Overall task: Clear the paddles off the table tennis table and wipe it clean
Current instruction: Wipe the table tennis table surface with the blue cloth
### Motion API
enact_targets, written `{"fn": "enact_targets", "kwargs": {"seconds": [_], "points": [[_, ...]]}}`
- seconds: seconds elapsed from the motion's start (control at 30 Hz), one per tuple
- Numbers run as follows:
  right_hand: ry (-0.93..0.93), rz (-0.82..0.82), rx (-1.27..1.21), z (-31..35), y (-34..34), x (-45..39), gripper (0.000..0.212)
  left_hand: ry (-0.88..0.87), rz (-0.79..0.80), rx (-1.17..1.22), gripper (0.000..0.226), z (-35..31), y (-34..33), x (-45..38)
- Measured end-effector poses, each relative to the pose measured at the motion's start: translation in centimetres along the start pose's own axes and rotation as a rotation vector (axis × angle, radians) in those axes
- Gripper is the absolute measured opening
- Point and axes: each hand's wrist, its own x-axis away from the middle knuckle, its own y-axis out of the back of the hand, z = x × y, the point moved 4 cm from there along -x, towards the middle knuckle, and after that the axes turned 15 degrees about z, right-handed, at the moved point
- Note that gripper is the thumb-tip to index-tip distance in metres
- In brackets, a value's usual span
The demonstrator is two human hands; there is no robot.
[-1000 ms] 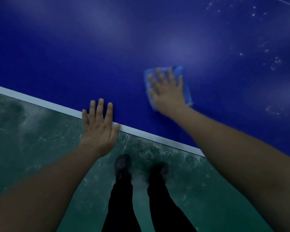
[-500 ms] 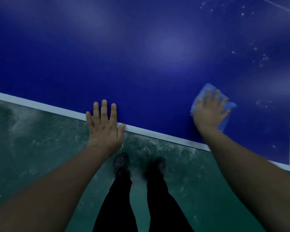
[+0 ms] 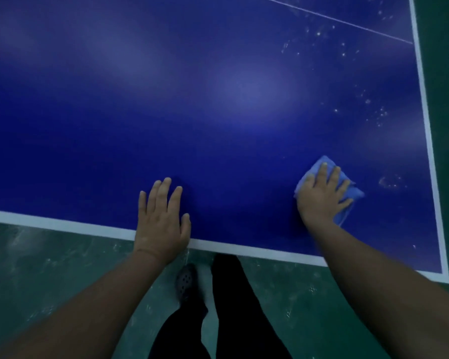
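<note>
The dark blue table tennis table [image 3: 218, 99] with white edge lines fills the upper view. My right hand [image 3: 322, 195] presses flat on a light blue cloth [image 3: 351, 193] near the table's near right corner. My left hand [image 3: 161, 218] rests flat on the table by the near edge, fingers apart, holding nothing. White specks and smears [image 3: 373, 112] dot the surface along the right side. No paddle is in view.
The white near edge line [image 3: 62, 225] and right edge line [image 3: 425, 125] meet at the corner [image 3: 445, 277]. Below lies a green scuffed floor [image 3: 49, 275]. My legs in dark trousers [image 3: 233, 307] and one dark shoe [image 3: 184, 281] stand close to the edge.
My right hand slid the cloth from the middle of the table rightward toward the near right corner. My left hand moved slightly further onto the table. The view shifted right, showing the corner.
</note>
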Motion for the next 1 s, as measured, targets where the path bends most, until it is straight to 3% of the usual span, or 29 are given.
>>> {"fn": "enact_targets", "kwargs": {"seconds": [0.07,0.13,0.2,0.27,0.4,0.47,0.5,0.6,0.67,0.73,0.83,0.9,0.97,1.0], "points": [[0.185,-0.044,0.096,4.1,-1.8,1.0,0.055,-0.012,0.003,0.007,0.07,-0.6,0.8,-2.1],[0.613,0.02,0.322,8.0,-4.0,2.2,0.056,-0.017,-0.001,0.008,0.068,-1.3,1.8,-4.2],[0.858,0.077,0.439,9.7,-2.8,-0.4,0.057,-0.038,0.011,-0.012,0.066,-2.2,2.9,-6.4],[0.712,0.037,0.425,9.3,0.6,-6.2,0.057,-0.062,0.016,-0.035,0.062,-3.2,4.0,-8.6],[0.122,0.029,0.053,6.8,6.7,-15.5,0.058,-0.081,0.016,-0.056,0.063,-5.2,6.3,-13.5],[0.067,-0.004,0.024,8.7,6.2,-15.3,0.057,-0.08,0.003,-0.052,0.063,-6.0,7.5,-16.1],[0.16,-0.016,0.085,10.3,5.1,-14.0,0.056,-0.074,0.0,-0.048,0.063,-6.3,8.0,-17.4],[0.819,0.05,0.382,14.6,0.1,-7.7,0.054,-0.045,0.0,-0.071,0.068,-6.9,9.3,-21.2],[1.104,0.121,0.495,15.4,-0.1,-7.5,0.053,-0.003,0.016,-0.119,0.073,-6.7,10.1,-23.9],[1.011,0.062,0.466,16.0,2.6,-12.5,0.054,0.051,0.01,-0.116,0.076,-6.4,11.2,-26.5],[0.437,0.028,0.253,14.8,7.9,-21.4,0.056,0.125,0.012,-0.074,0.076,-5.4,12.9,-29.8],[0.177,0.011,0.022,13.7,9.3,-23.1,0.058,0.173,0.017,-0.077,0.076,-4.1,13.3,-30.6],[0.148,-0.005,-0.001,14.3,7.8,-21.0,0.059,0.193,0.029,-0.078,0.075,-3.0,13.0,-30.4],[0.248,-0.008,0.057,14.9,6.4,-19.0,0.059,0.191,0.018,-0.078,0.074,-2.6,12.7,-30.2]]}}
